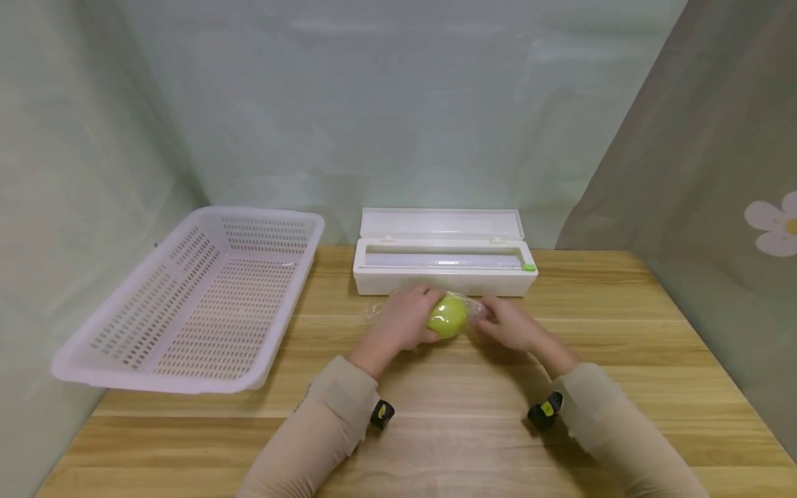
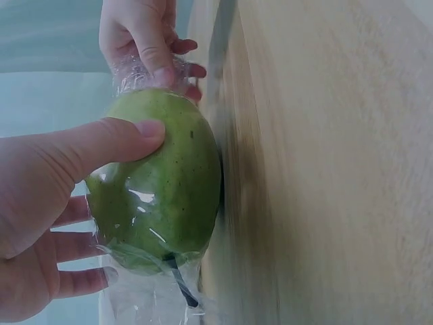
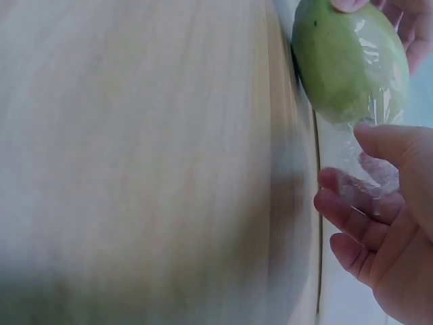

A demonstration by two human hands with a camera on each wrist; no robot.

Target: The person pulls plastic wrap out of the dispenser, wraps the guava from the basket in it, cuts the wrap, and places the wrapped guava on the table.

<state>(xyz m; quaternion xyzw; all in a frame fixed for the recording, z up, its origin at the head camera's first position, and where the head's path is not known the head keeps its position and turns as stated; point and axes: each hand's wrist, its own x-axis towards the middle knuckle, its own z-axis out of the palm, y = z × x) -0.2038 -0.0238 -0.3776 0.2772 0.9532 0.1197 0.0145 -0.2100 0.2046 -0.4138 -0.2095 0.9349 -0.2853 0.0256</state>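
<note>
A green pear [image 1: 447, 317] wrapped in clear cling film lies on its side, low over the table in front of the film box. My left hand [image 1: 407, 319] grips it, thumb on the near side and fingers round the far side. The dark stem [image 2: 181, 284] points left, under loose film. At the other end my right hand [image 1: 509, 324] holds a gathered twist of cling film [image 3: 379, 172] between thumb and fingers. More loose film sticks out left of my left hand in the head view.
Behind the hands stands a white cling film box [image 1: 445, 282] with its lid raised, a film roll [image 1: 442, 260] inside and a green slider [image 1: 528, 267] at its right end. A white slotted basket [image 1: 289, 304] sits at the left on the wooden table [image 1: 461, 443].
</note>
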